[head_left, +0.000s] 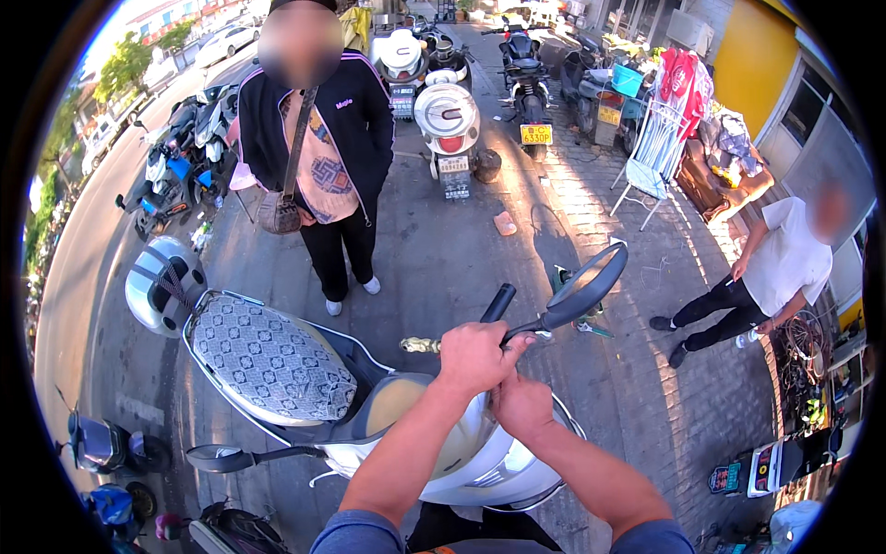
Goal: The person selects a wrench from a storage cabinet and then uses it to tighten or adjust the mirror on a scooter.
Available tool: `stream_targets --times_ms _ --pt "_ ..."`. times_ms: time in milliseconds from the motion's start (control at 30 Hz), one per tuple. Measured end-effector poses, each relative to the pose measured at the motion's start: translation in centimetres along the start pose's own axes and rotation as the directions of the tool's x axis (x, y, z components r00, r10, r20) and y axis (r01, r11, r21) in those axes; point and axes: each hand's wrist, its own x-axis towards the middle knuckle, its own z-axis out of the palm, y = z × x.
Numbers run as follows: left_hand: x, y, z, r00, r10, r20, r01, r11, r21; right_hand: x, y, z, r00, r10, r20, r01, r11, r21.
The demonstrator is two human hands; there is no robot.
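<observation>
Though fingers at handlebar, pavement beyond.

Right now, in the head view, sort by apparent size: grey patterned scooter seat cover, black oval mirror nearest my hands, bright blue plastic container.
1. Grey patterned scooter seat cover
2. Black oval mirror
3. Bright blue plastic container; farther away, so true size unsure

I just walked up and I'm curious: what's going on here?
Someone is working at a pale scooter with both hands. The left hand and right hand are close together near the stem of a black-backed mirror; exactly what the fingers grip is hidden. A person in a dark jacket stands across the scooter; another in a white shirt is off to the right.
</observation>
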Motion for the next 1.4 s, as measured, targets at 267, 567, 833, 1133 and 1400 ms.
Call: stream_targets --times_ms 267,567,833,1133,1400 --pt "0.1 -0.2 0.5 0.997 -0.008 -0.081 0.010 0.999 0.031 0.7 1.2 0.7 0.996 -0.074 0.050 0.071 0.996 0.061" --pt "0.0 0.7 1.6 0.974 -0.210 -0.081 0.206 0.977 -0.053 5.6 7.6 -3.9 0.946 -0.269 0.182 0.292 0.950 -0.113" --pt "0.2 1.1 1.9 0.980 -0.114 -0.161 0.117 0.993 0.009 8.5 9.9 -4.8 0.853 -0.495 0.164 0.500 0.866 0.012" --pt "0.0 2.1 2.7 0.981 -0.093 -0.169 0.106 0.992 0.071 2.9 14.0 -10.7 0.990 -0.029 0.138 0.012 0.992 0.122" --pt "-1.2 6.1 -3.4 0.985 -0.105 -0.139 0.146 0.932 0.332 -6.8 6.4 -7.7 0.979 0.199 0.038 -0.154 0.607 0.780"
